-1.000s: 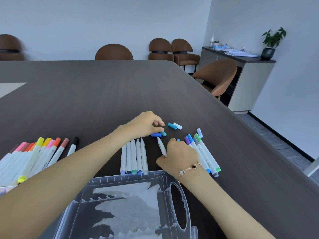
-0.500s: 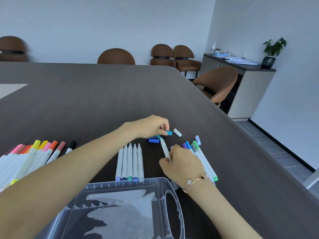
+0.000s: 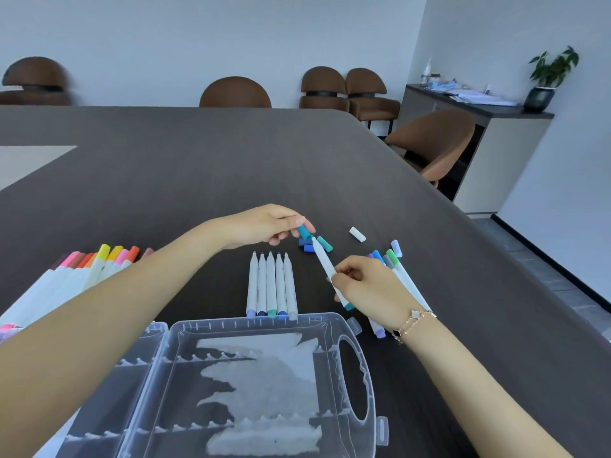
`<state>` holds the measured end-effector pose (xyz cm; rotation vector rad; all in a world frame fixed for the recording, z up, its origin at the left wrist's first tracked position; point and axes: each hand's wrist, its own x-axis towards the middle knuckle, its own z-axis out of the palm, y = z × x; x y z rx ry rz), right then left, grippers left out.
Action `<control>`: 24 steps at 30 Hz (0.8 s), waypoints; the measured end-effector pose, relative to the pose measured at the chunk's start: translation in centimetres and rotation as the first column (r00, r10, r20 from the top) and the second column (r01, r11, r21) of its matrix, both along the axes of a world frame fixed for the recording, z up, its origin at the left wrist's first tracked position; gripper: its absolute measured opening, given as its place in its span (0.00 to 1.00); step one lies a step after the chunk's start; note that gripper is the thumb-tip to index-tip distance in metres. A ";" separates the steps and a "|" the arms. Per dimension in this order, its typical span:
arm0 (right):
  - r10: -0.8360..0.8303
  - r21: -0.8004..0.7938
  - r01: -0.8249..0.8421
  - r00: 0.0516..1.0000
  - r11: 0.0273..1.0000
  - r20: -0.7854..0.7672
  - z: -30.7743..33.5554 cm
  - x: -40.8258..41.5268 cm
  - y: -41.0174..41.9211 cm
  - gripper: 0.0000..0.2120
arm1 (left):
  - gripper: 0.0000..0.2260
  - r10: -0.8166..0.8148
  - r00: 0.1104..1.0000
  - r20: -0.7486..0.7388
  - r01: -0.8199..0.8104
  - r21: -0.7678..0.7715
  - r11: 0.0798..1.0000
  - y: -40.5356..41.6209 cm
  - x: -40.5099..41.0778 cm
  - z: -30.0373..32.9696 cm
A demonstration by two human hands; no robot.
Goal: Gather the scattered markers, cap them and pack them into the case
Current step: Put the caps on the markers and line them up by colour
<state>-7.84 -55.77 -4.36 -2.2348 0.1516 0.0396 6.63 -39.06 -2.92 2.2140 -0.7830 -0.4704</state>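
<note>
— What's on the dark table (image 3: pixel 198 180)?
— At 12 o'clock from the clear case (image 3: pixel 185 338), the left hand (image 3: pixel 264 226) pinches a teal cap (image 3: pixel 303 231).
— The right hand (image 3: pixel 363 285)?
— Its fingers grip an uncapped marker (image 3: pixel 324 262), tip just beside the cap.

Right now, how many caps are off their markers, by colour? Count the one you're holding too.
white cap: 1
lavender cap: 1
teal cap: 1
dark blue cap: 1
blue cap: 1
turquoise cap, pinched in the left hand: 1
Total: 6
</note>
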 end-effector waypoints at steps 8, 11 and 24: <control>-0.001 0.026 0.001 1.000 1.000 0.002 -0.1 0.2 -0.1 0.06 | 0.15 -0.027 0.999 0.021 0.026 0.032 0.999 -0.8 -0.3 0.7; -0.004 0.054 0.003 1.000 0.999 0.003 -0.3 0.4 -0.1 0.07 | 0.15 -0.067 0.997 0.046 0.064 0.074 0.995 -1.1 -0.5 1.1; -0.138 0.003 0.140 0.976 0.990 0.167 -1.3 0.8 1.0 0.11 | 0.15 -0.089 0.975 0.205 0.055 0.166 0.985 -2.9 -1.2 2.0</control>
